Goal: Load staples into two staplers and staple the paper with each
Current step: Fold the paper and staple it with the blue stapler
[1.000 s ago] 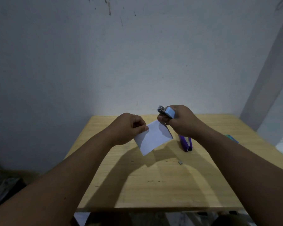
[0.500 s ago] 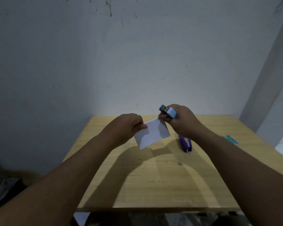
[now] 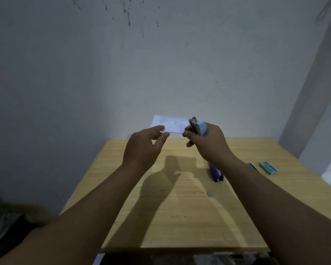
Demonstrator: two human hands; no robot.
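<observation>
Left hand [image 3: 141,148], above table's far edge: thumb and fingertips pinched left end of small white paper slip [image 3: 170,125]. Slip thin, limp; judged best held taut at both ends. Right hand [image 3: 208,144] pinched slip's right end, fingers curled round compact light-blue plastic stapler [image 3: 199,127], metal nose up; rigid, light. Purple stapler [image 3: 216,174] lay on pale wooden table [image 3: 180,217], toward right edge.

Two staplers: a light-blue stapler [image 3: 200,127] held above the bench [image 3: 180,217] and a purple stapler [image 3: 215,174] lying on it. One sheet of paper [image 3: 170,124]. Two staple boxes at the right: a green box [image 3: 268,167] and a blue box [image 3: 252,166], partly hidden. One small grey staple strip [image 3: 210,194]. Two hands: left hand [image 3: 143,148], right hand [image 3: 208,144].
</observation>
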